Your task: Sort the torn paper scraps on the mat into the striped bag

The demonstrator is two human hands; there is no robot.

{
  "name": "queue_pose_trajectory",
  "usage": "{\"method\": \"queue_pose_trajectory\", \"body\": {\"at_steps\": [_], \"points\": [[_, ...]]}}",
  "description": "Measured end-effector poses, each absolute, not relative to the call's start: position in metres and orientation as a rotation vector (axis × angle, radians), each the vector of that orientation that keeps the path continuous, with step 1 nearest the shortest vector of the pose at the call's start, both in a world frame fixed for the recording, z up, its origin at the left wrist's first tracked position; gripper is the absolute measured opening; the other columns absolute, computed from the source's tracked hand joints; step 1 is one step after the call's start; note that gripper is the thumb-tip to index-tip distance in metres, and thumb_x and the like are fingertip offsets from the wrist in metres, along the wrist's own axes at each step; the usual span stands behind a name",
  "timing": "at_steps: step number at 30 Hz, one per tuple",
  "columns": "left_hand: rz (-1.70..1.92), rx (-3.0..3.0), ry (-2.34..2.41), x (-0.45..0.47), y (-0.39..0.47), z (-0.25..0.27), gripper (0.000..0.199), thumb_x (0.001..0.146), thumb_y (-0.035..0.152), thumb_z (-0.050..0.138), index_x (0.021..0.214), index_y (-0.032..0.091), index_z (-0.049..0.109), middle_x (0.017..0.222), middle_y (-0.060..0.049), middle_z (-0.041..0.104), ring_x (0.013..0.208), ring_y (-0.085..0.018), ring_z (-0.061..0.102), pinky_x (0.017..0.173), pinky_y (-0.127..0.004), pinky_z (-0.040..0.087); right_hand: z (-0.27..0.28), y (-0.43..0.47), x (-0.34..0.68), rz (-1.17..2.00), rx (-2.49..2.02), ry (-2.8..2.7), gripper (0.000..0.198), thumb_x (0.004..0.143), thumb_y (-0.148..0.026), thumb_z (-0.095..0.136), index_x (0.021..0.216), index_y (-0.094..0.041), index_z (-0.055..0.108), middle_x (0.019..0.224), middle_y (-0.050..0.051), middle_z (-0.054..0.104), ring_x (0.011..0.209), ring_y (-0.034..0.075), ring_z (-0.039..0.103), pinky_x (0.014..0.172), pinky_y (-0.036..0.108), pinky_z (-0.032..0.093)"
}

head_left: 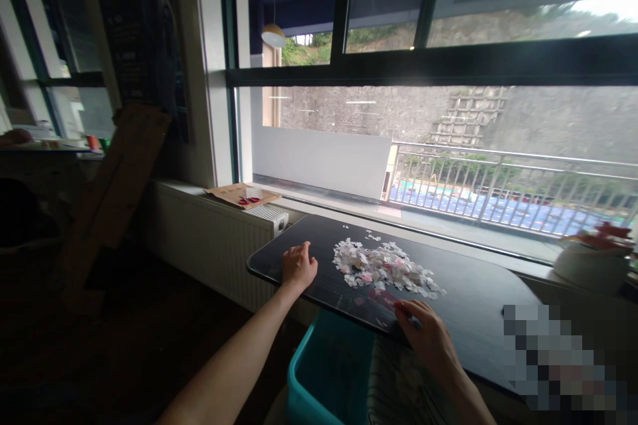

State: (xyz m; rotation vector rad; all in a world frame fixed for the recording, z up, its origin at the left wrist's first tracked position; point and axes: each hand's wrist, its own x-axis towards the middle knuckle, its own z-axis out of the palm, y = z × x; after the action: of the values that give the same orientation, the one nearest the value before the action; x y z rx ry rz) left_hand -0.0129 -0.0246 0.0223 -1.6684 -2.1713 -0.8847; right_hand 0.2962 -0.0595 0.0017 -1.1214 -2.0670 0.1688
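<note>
A loose heap of small white and pinkish paper scraps (383, 264) lies on the black tabletop (473, 299). My left hand (299, 267) rests on the table left of the heap, its fingers loosely bent and apart, with nothing visible in them. In front of the heap, my right hand (426, 327) pinches the red end of a flat, see-through pink piece (383, 299), its exact kind unclear. That piece lies low over the tabletop, close to the nearest scraps. Part of the right hand's grip is hidden by its own fingers.
Below the table edge stands a turquoise bin (299, 372). Red-handled scissors (249, 200) lie on brown paper (222, 194) atop the radiator (219, 239). A white plant pot (591, 264) sits at the right by the window. Cardboard (117, 179) leans at the left.
</note>
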Motion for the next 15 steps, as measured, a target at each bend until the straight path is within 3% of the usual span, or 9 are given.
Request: {"method": "queue_pose_trajectory", "body": {"at_steps": [15], "points": [[-0.89,-1.659,-2.174,-0.014,-0.023,0.019,0.039,0.08,0.02,0.05,0.117,0.014,0.053,0.103,-0.012,0.066,0.103,-0.027,0.056,0.092,-0.042,0.039,0.011,-0.079,0.274,0.458,-0.876,-2.22,0.032,0.091,-0.039,0.045,0.079,-0.022,0.069,0.078,0.003,0.067,0.075,0.018,0.06,0.069,0.027,0.047]]}}
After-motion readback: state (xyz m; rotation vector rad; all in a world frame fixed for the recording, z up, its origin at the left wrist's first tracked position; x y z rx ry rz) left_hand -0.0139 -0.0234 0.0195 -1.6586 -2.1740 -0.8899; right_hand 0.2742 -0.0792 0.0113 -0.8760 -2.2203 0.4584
